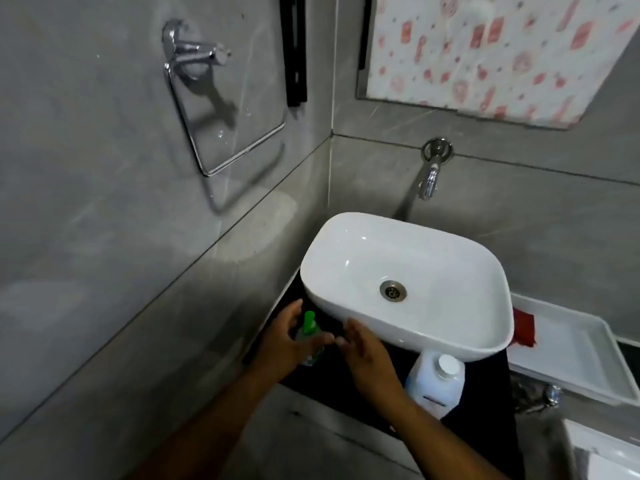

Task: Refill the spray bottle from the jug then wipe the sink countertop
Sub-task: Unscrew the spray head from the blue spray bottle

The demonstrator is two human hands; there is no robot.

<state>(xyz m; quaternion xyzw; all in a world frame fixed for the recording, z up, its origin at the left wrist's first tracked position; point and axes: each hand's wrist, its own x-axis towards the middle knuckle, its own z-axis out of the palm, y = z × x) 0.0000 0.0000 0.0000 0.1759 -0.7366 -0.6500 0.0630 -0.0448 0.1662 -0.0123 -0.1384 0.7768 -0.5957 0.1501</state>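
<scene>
Carefully steady the spray bottle (pixel 309 336) on the black countertop (pixel 363 393) at seven o'clock of the white basin (pixel 408 282) with the half-curled left hand (pixel 287 336), bring the open, empty right hand (pixel 369 355) to its green nozzle (pixel 308 322), leaving the capped white jug (pixel 437 381) at five o'clock.

— What colours stood out?
— White sink (pixel 346 258), black countertop (pixel 485 420), green-topped spray bottle (pixel 308 323).
— And elsewhere?
— Grey walls (pixel 86 237), white jug (pixel 433 386), a white, red-patterned sheet (pixel 485 46).

A chrome towel ring (pixel 221 112) hangs on the grey wall, a patterned sheet (pixel 491 50) above the tap (pixel 431 174).
</scene>
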